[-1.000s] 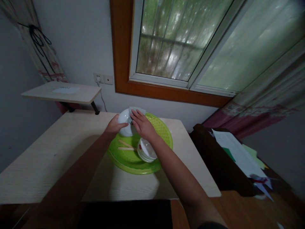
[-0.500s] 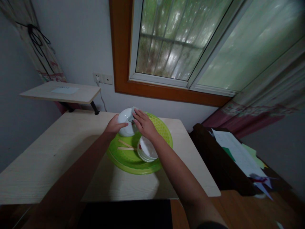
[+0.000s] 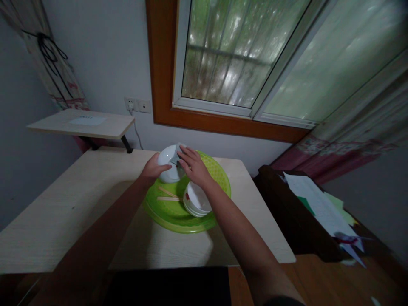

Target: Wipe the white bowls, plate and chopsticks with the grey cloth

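Note:
My left hand grips the left side of a white bowl, its thumb on the near face. Against the bowl's right side my right hand presses a pale grey cloth, fingers together and partly covering it. Both hands are above the far left part of a round bright green plastic tray. On the tray, beneath my right wrist, sits a stack of white bowls with a red mark on the side. Left of the stack lie light wooden chopsticks.
The tray rests on a pale wooden table. A small raised shelf with a paper on it stands at the back left. Right of the table is a dark brown piece of furniture bearing papers. A window is behind.
The cloth and my right hand have shifted slightly right along the bowl, uncovering more of its white surface. My left hand keeps its grip; the stack and chopsticks have not moved.

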### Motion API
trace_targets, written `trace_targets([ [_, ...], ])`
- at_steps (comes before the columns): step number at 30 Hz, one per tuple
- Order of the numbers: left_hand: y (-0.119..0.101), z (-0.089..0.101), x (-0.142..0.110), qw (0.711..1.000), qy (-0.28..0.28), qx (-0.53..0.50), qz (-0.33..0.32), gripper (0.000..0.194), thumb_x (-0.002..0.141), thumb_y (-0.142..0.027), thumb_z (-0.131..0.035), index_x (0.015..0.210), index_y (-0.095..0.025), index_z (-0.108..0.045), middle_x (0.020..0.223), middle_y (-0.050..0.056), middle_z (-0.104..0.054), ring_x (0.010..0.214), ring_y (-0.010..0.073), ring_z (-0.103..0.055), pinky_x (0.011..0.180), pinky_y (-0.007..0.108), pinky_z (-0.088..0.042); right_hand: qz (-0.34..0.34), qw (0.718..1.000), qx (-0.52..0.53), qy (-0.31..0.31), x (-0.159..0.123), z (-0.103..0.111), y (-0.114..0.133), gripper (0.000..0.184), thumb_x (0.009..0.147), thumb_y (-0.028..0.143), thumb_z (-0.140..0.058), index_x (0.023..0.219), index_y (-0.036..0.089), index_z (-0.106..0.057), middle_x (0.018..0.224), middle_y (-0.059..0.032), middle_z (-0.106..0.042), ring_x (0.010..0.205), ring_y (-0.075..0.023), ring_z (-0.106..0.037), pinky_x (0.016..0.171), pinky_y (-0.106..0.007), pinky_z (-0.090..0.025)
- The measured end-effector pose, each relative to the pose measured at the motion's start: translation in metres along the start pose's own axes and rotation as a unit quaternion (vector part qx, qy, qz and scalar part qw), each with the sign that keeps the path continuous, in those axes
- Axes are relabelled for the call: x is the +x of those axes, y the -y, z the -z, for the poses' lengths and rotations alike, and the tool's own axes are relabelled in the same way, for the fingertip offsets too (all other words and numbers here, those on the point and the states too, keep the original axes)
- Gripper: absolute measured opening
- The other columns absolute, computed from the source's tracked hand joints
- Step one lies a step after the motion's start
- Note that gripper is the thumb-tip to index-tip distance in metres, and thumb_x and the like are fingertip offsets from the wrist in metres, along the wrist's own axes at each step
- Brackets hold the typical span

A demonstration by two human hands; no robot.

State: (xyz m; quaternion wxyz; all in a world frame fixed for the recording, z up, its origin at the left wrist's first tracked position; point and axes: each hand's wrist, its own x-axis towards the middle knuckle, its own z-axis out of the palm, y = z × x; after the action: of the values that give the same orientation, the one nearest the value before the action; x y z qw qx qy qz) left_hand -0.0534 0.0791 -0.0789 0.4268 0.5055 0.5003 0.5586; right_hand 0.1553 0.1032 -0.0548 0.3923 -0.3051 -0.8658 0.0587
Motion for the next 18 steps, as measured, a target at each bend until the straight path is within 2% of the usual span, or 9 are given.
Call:
trace_targets([
  [5, 0.000, 0.001, 0.001, 1.000, 0.003, -0.015, -0.005, 0.058, 0.057, -0.030, -0.082, 0.107, -0.014, -0.058, 0.099, 0.006, -0.068, 0.087, 0.0229, -0.064, 0.081, 0.036, -0.051, 0.007, 1.000, 0.000, 0.014, 0.000, 0.001, 0.006, 0.039, 0.102, 0.036, -0.048, 0.138, 0.029, -0.061, 0.155, -0.0019, -0.047, 0.146, -0.0232, -0.037, 0.122, -0.048, -0.031],
  [10, -0.005, -0.001, -0.002, 1.000, 0.010, 0.006, -0.007, 0.061, 0.057, -0.030, -0.081, 0.111, -0.013, -0.059, 0.104, 0.008, -0.070, 0.094, 0.0253, -0.065, 0.086, 0.039, -0.051, -0.041, 0.999, -0.020, -0.009, 0.001, 0.002, -0.003, 0.042, 0.104, 0.037, -0.042, 0.140, 0.023, -0.058, 0.152, -0.0084, -0.050, 0.141, -0.0238, -0.043, 0.121, -0.047, -0.031],
  [13, -0.007, -0.003, -0.005, 0.999, 0.027, 0.031, -0.010, 0.063, 0.057, -0.030, -0.081, 0.115, -0.014, -0.060, 0.106, 0.008, -0.070, 0.096, 0.0264, -0.065, 0.086, 0.038, -0.051, -0.061, 0.998, -0.020, -0.003, 0.000, 0.002, -0.006, 0.048, 0.104, 0.039, -0.041, 0.147, 0.020, -0.049, 0.151, -0.0116, -0.050, 0.139, -0.0245, -0.045, 0.120, -0.048, -0.033],
  [18, -0.009, -0.004, -0.008, 0.997, 0.049, 0.058, -0.022, 0.065, 0.058, -0.034, -0.081, 0.117, -0.015, -0.061, 0.105, 0.008, -0.071, 0.094, 0.0273, -0.066, 0.082, 0.038, -0.053, -0.018, 0.999, -0.035, 0.018, 0.001, 0.004, 0.005, 0.050, 0.104, 0.038, -0.041, 0.151, 0.022, -0.043, 0.156, -0.0089, -0.045, 0.144, -0.0235, -0.039, 0.122, -0.046, -0.031],
])
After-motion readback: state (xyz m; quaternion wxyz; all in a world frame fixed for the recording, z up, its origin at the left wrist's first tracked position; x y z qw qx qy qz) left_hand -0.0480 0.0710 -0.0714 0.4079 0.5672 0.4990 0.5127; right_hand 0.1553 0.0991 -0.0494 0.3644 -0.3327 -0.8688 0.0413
